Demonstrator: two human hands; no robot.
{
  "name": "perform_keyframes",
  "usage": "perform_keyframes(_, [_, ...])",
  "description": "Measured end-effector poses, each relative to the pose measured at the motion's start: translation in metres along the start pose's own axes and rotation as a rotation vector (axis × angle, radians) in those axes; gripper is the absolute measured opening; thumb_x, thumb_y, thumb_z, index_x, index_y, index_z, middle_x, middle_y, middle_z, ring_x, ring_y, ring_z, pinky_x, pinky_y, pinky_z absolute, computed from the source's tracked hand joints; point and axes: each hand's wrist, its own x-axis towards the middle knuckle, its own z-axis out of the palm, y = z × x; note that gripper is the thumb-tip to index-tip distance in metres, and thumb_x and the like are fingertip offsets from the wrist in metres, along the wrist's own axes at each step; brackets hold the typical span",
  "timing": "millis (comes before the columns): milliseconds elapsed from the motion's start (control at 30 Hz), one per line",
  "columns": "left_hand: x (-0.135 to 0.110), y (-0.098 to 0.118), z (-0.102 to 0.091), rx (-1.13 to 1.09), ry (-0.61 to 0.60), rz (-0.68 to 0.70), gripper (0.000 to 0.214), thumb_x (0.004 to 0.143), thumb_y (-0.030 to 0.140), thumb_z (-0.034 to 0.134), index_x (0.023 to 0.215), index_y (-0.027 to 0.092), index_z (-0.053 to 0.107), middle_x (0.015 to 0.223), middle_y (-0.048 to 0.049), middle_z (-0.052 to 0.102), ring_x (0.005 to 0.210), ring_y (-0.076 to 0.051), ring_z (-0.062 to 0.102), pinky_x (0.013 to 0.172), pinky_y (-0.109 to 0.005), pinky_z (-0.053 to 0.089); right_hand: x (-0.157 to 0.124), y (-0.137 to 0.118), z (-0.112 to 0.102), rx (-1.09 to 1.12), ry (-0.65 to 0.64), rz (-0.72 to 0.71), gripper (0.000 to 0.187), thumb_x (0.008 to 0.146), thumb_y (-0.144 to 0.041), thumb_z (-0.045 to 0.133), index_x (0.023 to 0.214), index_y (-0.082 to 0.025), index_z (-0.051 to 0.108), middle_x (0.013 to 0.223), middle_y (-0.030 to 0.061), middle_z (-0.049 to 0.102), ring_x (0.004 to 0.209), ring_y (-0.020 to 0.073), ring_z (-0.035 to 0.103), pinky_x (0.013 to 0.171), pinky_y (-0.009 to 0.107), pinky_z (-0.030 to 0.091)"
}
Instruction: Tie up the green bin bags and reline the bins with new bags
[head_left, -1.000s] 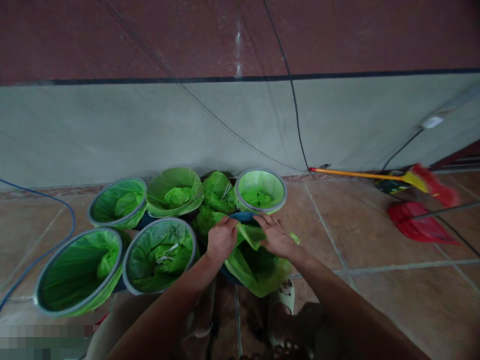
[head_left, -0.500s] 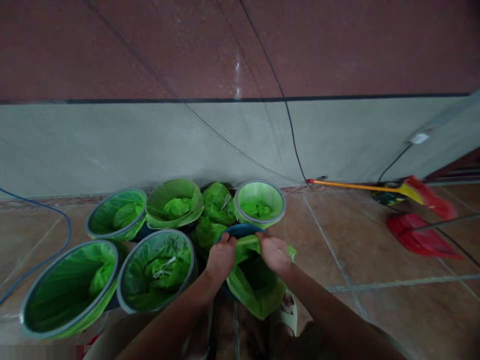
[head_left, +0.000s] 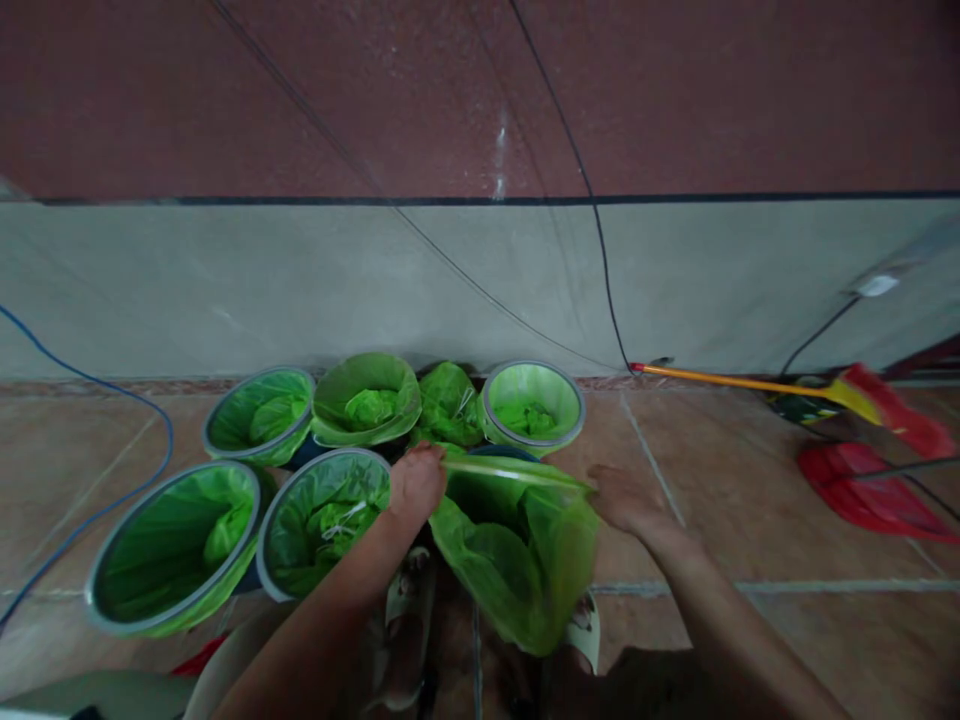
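Observation:
My left hand (head_left: pixel 415 485) and my right hand (head_left: pixel 624 498) each grip a side of a green plastic bag (head_left: pixel 517 545). The bag's mouth is pulled wide open between them, and its body hangs down toward me. Just behind the stretched top edge shows the rim of a dark blue bin (head_left: pixel 504 452). Both hands are closed on the bag's edge.
Several bins lined with green bags (head_left: pixel 324 510) stand in a cluster at the left, by the grey wall base. A loose green bag (head_left: pixel 448 403) lies among them. A broom with a yellow handle (head_left: pixel 757 382) and a red dustpan (head_left: pixel 874 480) lie at the right. A blue cable (head_left: pixel 135 395) curves at the left.
My hands have moved apart, spreading the bag's mouth wide. The right hand has gone rightward; the bag now covers most of the blue bin.

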Motion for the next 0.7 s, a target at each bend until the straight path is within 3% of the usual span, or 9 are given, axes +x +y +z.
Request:
perform_keyframes(100, [-0.005,0.012,0.003,-0.022,-0.015,0.022,0.027,0.086,0.015,0.049,0.103,0.020,0.070,0.105,-0.0076,0.070,0.099,-0.020,0.066,0.086,-0.028,0.050,-0.006,-0.026,0.017,-0.051,0.049,-0.044,0.065,0.070,-0.031,0.074,0.131,-0.016,0.059,0.125,0.0188,0.063,0.114,0.0322,0.060,0.092,0.042,0.048])
perform_keyframes(200, [-0.011,0.026,0.005,-0.029,-0.012,0.077,0.025,0.089,0.018,0.048,0.103,0.020,0.069,0.103,-0.0082,0.070,0.097,-0.021,0.066,0.085,-0.029,0.050,-0.017,-0.065,0.031,-0.003,0.132,-0.273,0.088,0.072,-0.032,0.074,0.150,-0.015,0.036,0.147,0.0185,0.045,0.130,0.0334,0.047,0.104,0.046,0.040])
perform_keyframes(267, [-0.016,0.035,0.006,-0.021,-0.011,0.137,0.024,0.090,0.018,0.048,0.102,0.019,0.068,0.101,-0.0085,0.069,0.097,-0.021,0.066,0.085,-0.031,0.049,-0.024,-0.087,0.037,0.020,0.166,-0.398,0.080,0.080,-0.032,0.067,0.151,-0.012,0.034,0.150,0.0184,0.043,0.133,0.0331,0.043,0.108,0.048,0.037])
perform_keyframes(400, [-0.024,0.048,0.012,0.020,-0.056,0.260,0.025,0.093,0.019,0.043,0.099,0.017,0.067,0.098,-0.0101,0.068,0.096,-0.023,0.066,0.084,-0.033,0.050,-0.026,-0.104,0.035,-0.043,0.154,-0.452,0.044,0.094,-0.016,0.040,0.135,-0.011,0.056,0.130,0.0177,0.061,0.119,0.0300,0.055,0.104,0.045,0.039])
perform_keyframes(500, [-0.024,0.047,0.015,0.057,-0.094,0.276,0.028,0.095,0.018,0.040,0.099,0.017,0.067,0.097,-0.0104,0.068,0.093,-0.023,0.067,0.081,-0.034,0.050,-0.021,-0.099,0.027,-0.084,0.127,-0.413,0.043,0.095,-0.009,0.032,0.124,-0.012,0.063,0.112,0.0164,0.069,0.104,0.0275,0.064,0.094,0.040,0.046])
perform_keyframes(700, [-0.012,0.027,0.009,0.088,-0.145,0.139,0.030,0.096,0.020,0.038,0.103,0.016,0.067,0.103,-0.0113,0.068,0.089,-0.024,0.069,0.074,-0.033,0.051,-0.013,-0.078,0.011,-0.101,0.085,-0.240,0.042,0.096,-0.014,0.030,0.118,-0.012,0.066,0.097,0.0159,0.073,0.091,0.0274,0.070,0.077,0.035,0.050])
